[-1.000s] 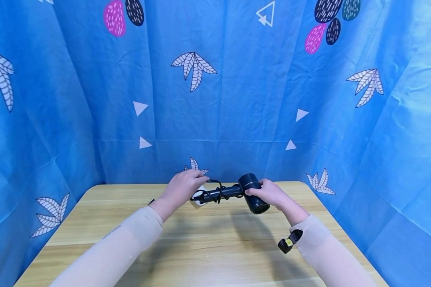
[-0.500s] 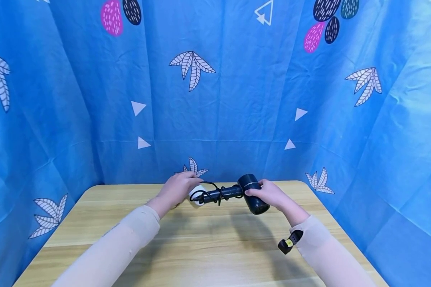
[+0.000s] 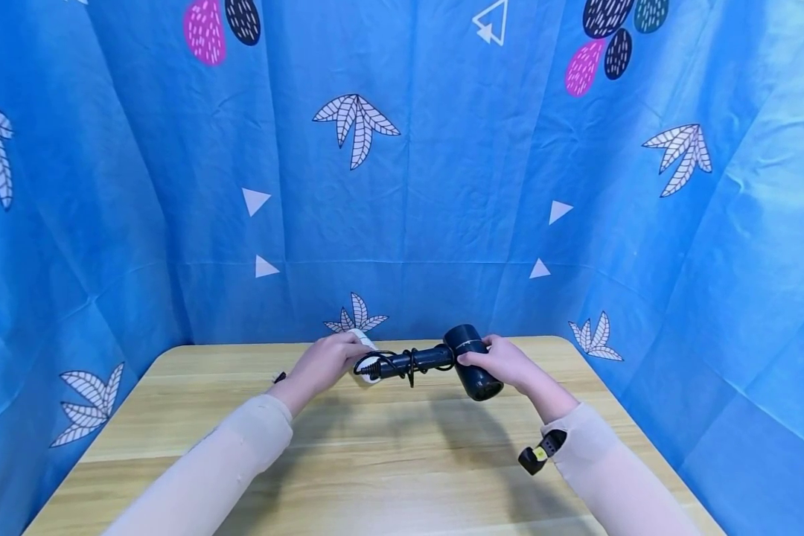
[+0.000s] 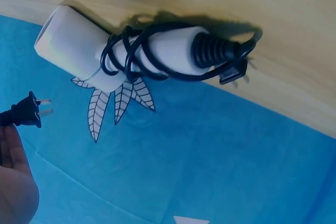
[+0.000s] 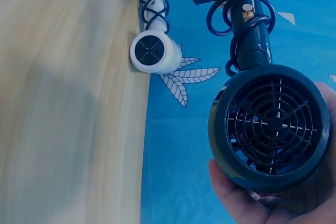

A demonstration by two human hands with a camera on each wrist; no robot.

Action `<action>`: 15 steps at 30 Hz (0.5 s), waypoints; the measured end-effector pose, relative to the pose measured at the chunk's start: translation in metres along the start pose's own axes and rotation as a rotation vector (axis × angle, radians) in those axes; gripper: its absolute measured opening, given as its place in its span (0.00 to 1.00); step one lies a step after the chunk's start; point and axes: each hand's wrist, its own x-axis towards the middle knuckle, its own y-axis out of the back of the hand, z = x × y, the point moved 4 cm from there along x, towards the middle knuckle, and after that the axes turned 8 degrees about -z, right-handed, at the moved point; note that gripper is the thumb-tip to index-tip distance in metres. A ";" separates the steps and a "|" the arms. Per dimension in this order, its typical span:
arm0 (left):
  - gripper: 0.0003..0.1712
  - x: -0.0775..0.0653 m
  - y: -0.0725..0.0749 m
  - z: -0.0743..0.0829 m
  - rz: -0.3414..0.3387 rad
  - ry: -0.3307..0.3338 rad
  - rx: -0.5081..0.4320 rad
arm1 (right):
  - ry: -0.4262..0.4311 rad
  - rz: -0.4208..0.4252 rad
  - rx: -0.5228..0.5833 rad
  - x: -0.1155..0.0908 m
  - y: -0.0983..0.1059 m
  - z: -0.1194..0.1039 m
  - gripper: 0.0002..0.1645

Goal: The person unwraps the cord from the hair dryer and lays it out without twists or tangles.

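Note:
My right hand (image 3: 507, 362) grips the barrel of a black hair dryer (image 3: 432, 359), held above the table with its handle pointing left. A black power cord (image 5: 270, 17) is looped around that handle. In the right wrist view the dryer's round grille faces the camera. My left hand (image 3: 328, 365) is at the handle's far end, its fingers pinching the cord just behind the plug (image 4: 26, 111). The plug's two prongs stick out past the fingers. Beyond them a white hair dryer (image 4: 79, 45) lies on the table, black cord wrapped around its handle, mostly hidden in the head view.
The wooden table (image 3: 402, 461) ends at its back edge against a blue patterned curtain (image 3: 402, 208), which also hangs on both sides. A black wristband device (image 3: 541, 451) sits on my right wrist.
My left hand has moved left and down, and the cord loop at the handle's end has dropped lower. More of the white hair dryer shows. The right hand and black dryer have stayed in place.

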 end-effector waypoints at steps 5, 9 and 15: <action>0.14 -0.005 -0.008 -0.003 -0.012 0.019 0.003 | 0.001 0.000 0.005 0.000 0.001 0.000 0.45; 0.11 -0.007 -0.012 -0.005 -0.016 0.016 0.024 | 0.003 0.000 0.013 0.001 0.001 0.000 0.45; 0.02 -0.011 -0.020 -0.005 -0.001 -0.020 0.051 | 0.001 0.004 0.017 -0.002 0.001 0.000 0.45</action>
